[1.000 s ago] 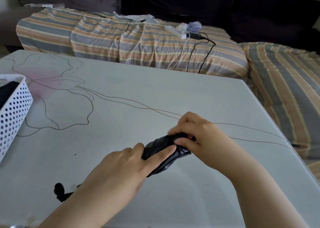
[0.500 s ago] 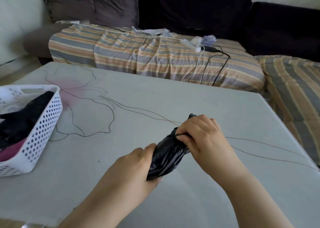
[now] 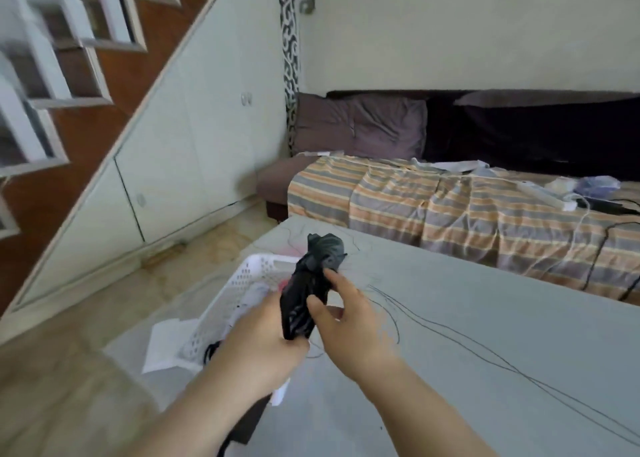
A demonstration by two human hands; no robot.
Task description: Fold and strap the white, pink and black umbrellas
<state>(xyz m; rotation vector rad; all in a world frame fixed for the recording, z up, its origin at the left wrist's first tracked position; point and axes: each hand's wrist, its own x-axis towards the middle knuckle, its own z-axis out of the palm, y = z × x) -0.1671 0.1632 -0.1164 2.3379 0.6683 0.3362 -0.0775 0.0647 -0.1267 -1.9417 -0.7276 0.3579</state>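
My left hand (image 3: 263,338) grips the folded black umbrella (image 3: 304,304) around its lower half and holds it nearly upright, its bunched top pointing away from me. It hangs over the near right edge of the white perforated basket (image 3: 239,283). Just to the right of the umbrella is my right hand (image 3: 353,321), with its thumb and a fingertip touching the fabric and its fingers loosely spread. A bit of pink (image 3: 284,285) shows inside the basket; the rest of its contents is hidden by my hand and blurred.
The basket sits at the left end of the grey table (image 3: 485,318), with a white sheet (image 3: 166,345) under it. Beyond the table is a sofa with a striped cover (image 3: 450,207) carrying a power strip (image 3: 547,196) and cables. Tiled floor and stairs lie to the left.
The view has swung left. Both hands have carried the umbrella left from the table's middle to over the basket, turning it upright. My right hand has loosened its grip on the top.
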